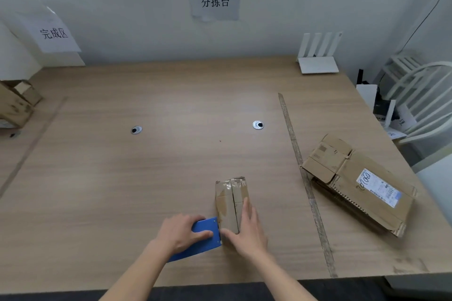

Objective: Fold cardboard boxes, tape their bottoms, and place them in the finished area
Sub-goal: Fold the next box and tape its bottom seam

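- A small cardboard box (pixel 231 204) is lying on the worktop (pixel 146 178), near its front edge and a little right of centre, with its taped, seamed face turned up.
- The right hand (pixel 247 230) is resting on the box with its fingers straight, the fingertips lying along the right side of the upper face and the thumb reaching across the near end.
- The left hand (pixel 182 232) is gripping a blue tape dispenser (pixel 203 239), fingers curled over its top, and the dispenser's front edge is touching the near left end of the box.
- Clear tape is showing as shiny, wrinkled strips over the far end of the box.
- A strip of worn tape (pixel 305 183) is running across the worktop from back to front, to the right of the box.
- Beyond that strip, a stack of flattened cardboard boxes (pixel 354 183) is lying near the right edge, the top one bearing a shipping label (pixel 378 187).
- Two round cable grommets (pixel 136 130) are sitting in the worktop, well behind the box.
- At the far left edge, other cardboard boxes (pixel 16 102) are standing below a paper sign reading 完成区 (pixel 53 33).
- A second sign reading 分拣台 (pixel 215 2) is hanging on the back wall.
- A white router (pixel 318 56) is standing at the back right corner, and a white chair (pixel 420 95) is sitting off to the right.
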Action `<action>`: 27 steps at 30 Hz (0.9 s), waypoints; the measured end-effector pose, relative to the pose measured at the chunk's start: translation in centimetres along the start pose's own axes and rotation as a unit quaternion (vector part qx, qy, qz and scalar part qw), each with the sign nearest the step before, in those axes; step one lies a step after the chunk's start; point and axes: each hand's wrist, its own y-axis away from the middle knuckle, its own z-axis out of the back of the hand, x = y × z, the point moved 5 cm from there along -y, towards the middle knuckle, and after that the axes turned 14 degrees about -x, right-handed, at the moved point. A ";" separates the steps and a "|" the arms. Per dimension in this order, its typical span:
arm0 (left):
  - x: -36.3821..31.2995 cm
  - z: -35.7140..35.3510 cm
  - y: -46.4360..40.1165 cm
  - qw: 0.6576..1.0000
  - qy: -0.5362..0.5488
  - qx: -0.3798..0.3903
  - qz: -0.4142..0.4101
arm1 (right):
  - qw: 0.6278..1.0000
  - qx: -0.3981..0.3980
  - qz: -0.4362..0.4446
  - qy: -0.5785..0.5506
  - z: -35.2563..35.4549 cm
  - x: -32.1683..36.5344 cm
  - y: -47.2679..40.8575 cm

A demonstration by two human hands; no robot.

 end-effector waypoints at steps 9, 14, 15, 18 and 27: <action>2.3 1.1 2.1 1.000 -0.002 -0.004 0.026 | 0.999 0.025 0.002 0.046 -0.3 0.2 -0.2; 2.7 1.7 2.3 0.999 -0.026 -0.016 0.032 | 0.999 0.026 -0.004 0.044 0.0 0.3 -0.1; 2.5 1.6 2.2 0.999 -0.029 -0.020 0.037 | 0.999 0.026 -0.004 0.042 0.0 0.2 -0.1; 1.8 0.6 1.7 0.997 -0.054 -0.025 0.038 | 0.999 0.019 0.002 0.040 0.0 0.2 0.1; -0.5 -3.7 0.6 0.983 -0.151 -0.047 0.092 | 0.998 0.002 0.026 0.055 -0.2 -0.6 0.1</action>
